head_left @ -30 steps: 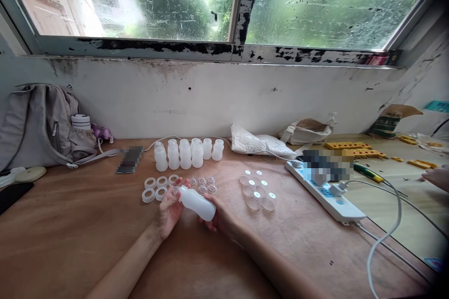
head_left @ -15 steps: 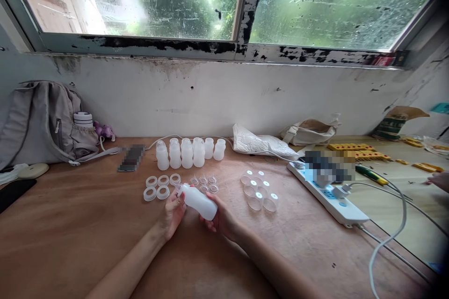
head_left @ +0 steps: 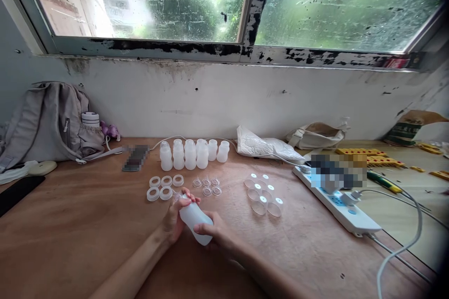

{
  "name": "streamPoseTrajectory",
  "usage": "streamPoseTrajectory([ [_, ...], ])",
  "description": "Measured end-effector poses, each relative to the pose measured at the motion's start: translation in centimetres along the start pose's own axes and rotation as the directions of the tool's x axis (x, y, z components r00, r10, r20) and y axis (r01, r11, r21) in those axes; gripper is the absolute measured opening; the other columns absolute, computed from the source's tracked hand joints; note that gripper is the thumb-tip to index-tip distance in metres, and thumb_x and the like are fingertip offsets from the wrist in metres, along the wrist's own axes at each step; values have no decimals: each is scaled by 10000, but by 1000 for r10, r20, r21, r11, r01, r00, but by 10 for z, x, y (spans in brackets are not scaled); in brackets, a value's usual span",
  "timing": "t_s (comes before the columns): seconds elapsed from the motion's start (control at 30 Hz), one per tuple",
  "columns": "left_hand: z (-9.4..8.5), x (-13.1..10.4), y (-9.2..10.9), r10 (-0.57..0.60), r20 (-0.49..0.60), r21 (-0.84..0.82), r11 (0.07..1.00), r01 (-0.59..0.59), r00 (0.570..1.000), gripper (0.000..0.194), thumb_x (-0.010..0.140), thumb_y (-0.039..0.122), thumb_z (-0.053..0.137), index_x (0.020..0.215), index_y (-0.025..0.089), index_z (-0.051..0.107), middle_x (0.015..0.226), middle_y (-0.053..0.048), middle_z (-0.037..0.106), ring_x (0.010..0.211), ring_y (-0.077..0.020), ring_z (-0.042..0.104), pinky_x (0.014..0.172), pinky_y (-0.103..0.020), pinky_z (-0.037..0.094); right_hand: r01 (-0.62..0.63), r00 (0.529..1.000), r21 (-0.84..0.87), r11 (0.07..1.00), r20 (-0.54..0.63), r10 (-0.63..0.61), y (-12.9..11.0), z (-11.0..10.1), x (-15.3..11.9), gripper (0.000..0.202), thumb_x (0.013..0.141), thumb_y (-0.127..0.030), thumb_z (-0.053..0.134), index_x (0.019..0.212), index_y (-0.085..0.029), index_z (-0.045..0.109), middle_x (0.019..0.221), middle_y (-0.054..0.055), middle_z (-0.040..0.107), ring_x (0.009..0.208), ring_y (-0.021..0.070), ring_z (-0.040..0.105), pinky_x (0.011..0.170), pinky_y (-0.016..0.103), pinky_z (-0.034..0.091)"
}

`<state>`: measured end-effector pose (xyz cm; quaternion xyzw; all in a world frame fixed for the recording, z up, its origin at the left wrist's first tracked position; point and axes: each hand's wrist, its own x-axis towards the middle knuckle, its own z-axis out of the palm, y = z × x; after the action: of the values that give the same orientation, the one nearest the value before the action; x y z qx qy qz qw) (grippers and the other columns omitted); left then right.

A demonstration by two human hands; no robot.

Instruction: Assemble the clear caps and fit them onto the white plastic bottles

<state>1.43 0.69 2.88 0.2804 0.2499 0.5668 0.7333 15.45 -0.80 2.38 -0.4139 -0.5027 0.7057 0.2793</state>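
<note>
A frosted white baby bottle [head_left: 196,218] lies tilted between my hands, its neck end up and to the left. My left hand [head_left: 174,217] is closed around that neck end, its fingers over a clear teat there that is mostly hidden. Lower down, my right hand [head_left: 218,232] grips the bottle near its base, thumb on top. Just beyond my hands lie several white collar rings [head_left: 166,193] and, to their right, several clear teats [head_left: 206,191]. Clear domed caps [head_left: 258,208] with white spots are grouped farther right.
Behind the parts stand several frosted bottles [head_left: 190,156]. At the left are a phone [head_left: 135,158] and a grey backpack [head_left: 56,121]. A silvery pouch [head_left: 266,145] and a white power strip [head_left: 351,217] with loose cables sit to the right.
The bottle has tipped steeper, its base swinging toward me. My left fingers have come over its neck end, and my right thumb has moved onto its side. The view has shifted slightly left.
</note>
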Motion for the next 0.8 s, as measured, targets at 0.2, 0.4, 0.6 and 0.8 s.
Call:
streamPoseTrajectory([
  [0.2, 1, -7, 5, -65, 105, 13, 998, 64, 992, 128, 636, 154, 575, 723, 203, 495, 721, 14, 521, 878, -193, 537, 429, -161, 367, -128, 926, 228, 965, 376, 34, 2, -10, 2, 276, 614, -304, 515, 789, -93, 551, 556, 24, 561, 313, 51, 387, 258, 153, 158],
  [0.4, -2, 1, 0, -56, -21, 33, 998, 57, 998, 290, 717, 349, 577, 960, 199, 521, 929, -39, 588, 940, -209, 532, 672, -268, 448, 43, 990, 153, 987, 125, -62, 0, 3, 3, 364, 719, -419, 518, 955, -141, 506, 636, 0, 538, 394, 54, 401, 316, 157, 245],
  [0.6, -2, 9, -10, -71, 57, 107, 992, 64, 996, 260, 766, 361, 535, 934, 163, 550, 928, -64, 620, 887, -203, 564, 743, -282, 420, 303, 894, -385, 872, -203, -400, -1, -7, 6, 381, 712, -442, 561, 1014, -213, 527, 834, 20, 570, 683, 150, 530, 560, 247, 428],
  [0.8, -11, 12, -6, -174, -103, 69, 981, 181, 979, 366, 747, 443, 506, 984, 168, 555, 898, -47, 640, 838, -212, 590, 683, -275, 434, 278, 818, -691, 667, -193, -542, -12, -46, -5, 257, 807, -362, 425, 816, -184, 610, 724, 27, 550, 596, 123, 508, 521, 232, 416],
])
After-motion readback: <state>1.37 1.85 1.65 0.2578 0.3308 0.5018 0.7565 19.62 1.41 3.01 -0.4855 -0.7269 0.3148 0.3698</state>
